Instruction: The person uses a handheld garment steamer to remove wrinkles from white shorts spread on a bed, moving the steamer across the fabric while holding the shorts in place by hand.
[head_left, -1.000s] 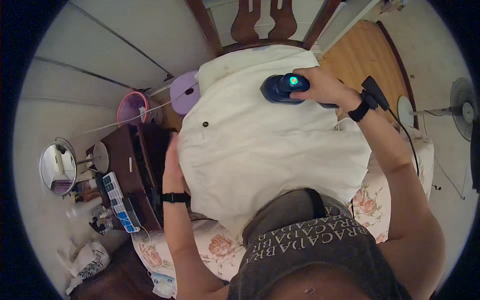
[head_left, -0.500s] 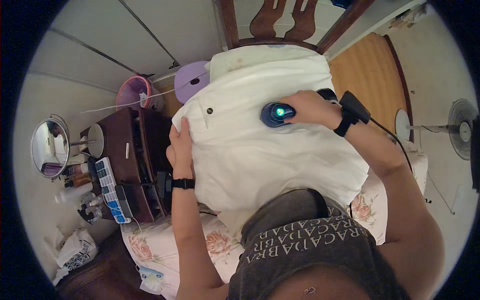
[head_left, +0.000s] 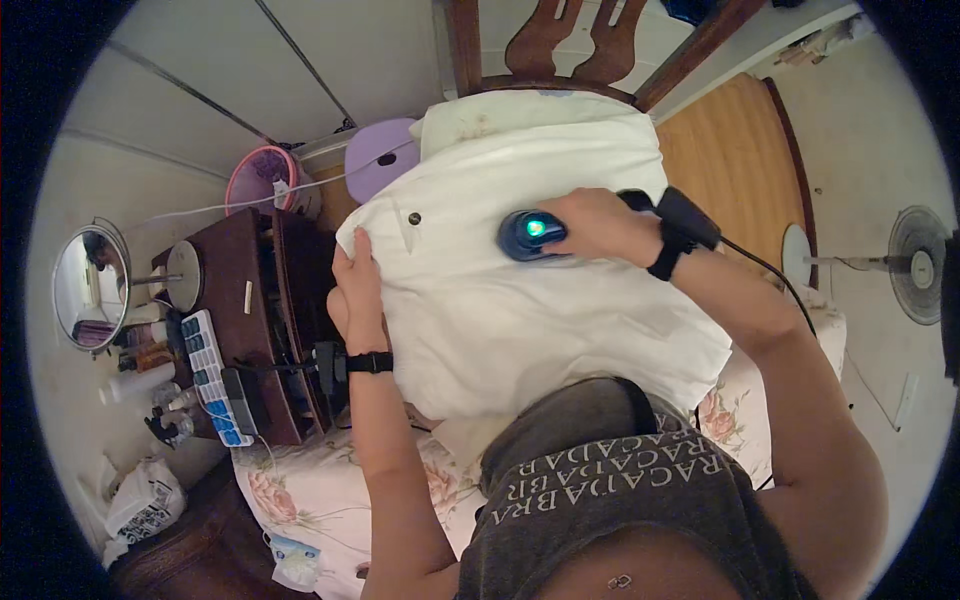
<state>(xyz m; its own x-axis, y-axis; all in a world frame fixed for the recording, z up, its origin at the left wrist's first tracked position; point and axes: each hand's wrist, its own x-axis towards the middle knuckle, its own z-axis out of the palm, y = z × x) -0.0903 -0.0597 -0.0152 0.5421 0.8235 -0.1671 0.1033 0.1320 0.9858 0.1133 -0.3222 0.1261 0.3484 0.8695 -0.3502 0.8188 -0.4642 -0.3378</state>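
Observation:
A white garment [head_left: 520, 325] with a dark round button [head_left: 414, 218] lies spread out in front of me, softly wrinkled nearer my body. My right hand [head_left: 600, 222] is wrapped round a dark blue handheld iron [head_left: 518, 240], whose lit green display shows on top. The iron rests on the cloth, right of the button; its underside is hidden. At the garment's left edge, my left hand [head_left: 357, 285] pinches the cloth, thumb on top and the other fingers partly out of sight under the edge. Black bands circle both wrists.
A wooden chair back [head_left: 555, 85] rises behind the garment. To the left stand a dark cabinet [head_left: 225, 265], a round mirror [head_left: 90, 285], a pill organizer [head_left: 212, 375], a pink-rimmed bin [head_left: 260, 180] and a purple stool [head_left: 375, 150]. A fan [head_left: 915, 265] is at far right.
My right hand has slid the iron a little to the left across the cloth, closer to the button. My left hand keeps its hold on the garment's edge.

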